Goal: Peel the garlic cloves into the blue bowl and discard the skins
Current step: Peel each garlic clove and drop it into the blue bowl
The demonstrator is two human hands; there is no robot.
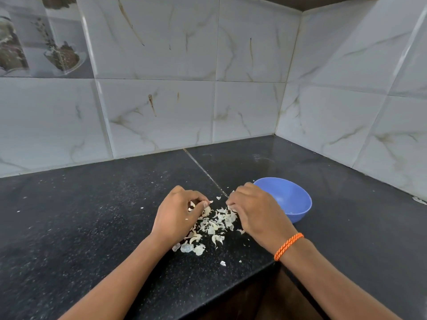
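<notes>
Skins point(211, 224), papery and pale, heaped between both hands on the black counter point(92, 227), with a few stray flakes nearer the body and off to the left. Left hand point(176, 215): fingers curled inward over the far-left edge of the heap, seemingly pinching a few scraps, though too small to tell skin from clove. Right hand point(255, 214): knuckles up, fingers bent down onto the right edge of the heap; closed on something or merely raking, cannot tell. Blue bowl point(292, 200) just beyond and to the right of the right hand, partly hidden behind it, contents not visible from this angle. Orange thread band point(288, 246) on the right wrist.

Judged to be the gathering stage. Best done by sweeping inward from both sides, cupping rather than pinching, keeping low to the surface. Worth moving slowly: such light flakes likely scatter or cling to fingers. Advisable to check for any unpeeled clove hiding underneath before lifting.
</notes>
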